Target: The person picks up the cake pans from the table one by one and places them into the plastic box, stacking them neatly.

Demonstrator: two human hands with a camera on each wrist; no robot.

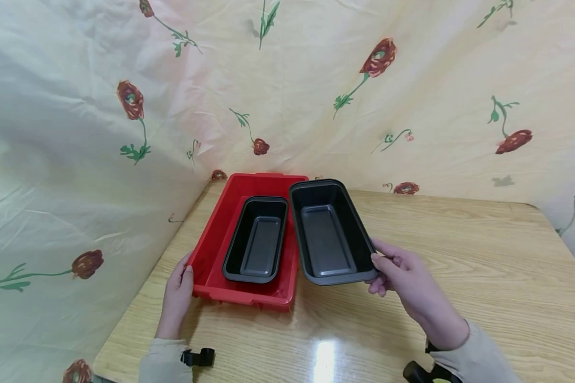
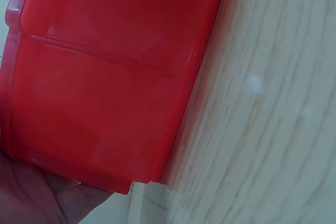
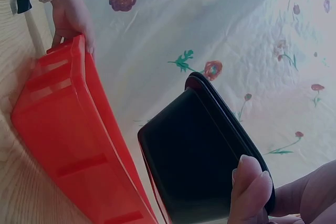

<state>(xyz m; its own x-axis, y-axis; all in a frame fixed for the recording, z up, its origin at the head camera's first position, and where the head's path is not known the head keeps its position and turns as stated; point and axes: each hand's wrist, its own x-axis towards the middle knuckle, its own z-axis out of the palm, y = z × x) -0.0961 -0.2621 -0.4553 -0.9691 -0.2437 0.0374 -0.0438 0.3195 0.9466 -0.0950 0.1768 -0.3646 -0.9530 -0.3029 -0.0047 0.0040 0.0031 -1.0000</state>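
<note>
A red plastic bin [image 1: 211, 250] stands on the wooden table, and one black loaf pan [image 1: 261, 244] lies inside it. My left hand [image 1: 178, 290] grips the bin's near left corner, thumb at the rim; in the left wrist view the fingers [image 2: 89, 198] show along the bin's lower edge. My right hand [image 1: 412, 282] pinches a second black loaf pan [image 1: 326, 234] by its near right corner. That pan is held tilted, overlapping the bin's right rim in the head view. Its dark outer side [image 3: 194, 156] faces the right wrist camera, with fingertips [image 3: 249, 177] on the rim.
The wooden table [image 1: 460, 266] stretches away to the right. A flowered cloth [image 1: 316, 106] hangs behind and along the left of the table. Wrist straps with black mounts [image 1: 203, 357] sit at both sleeves.
</note>
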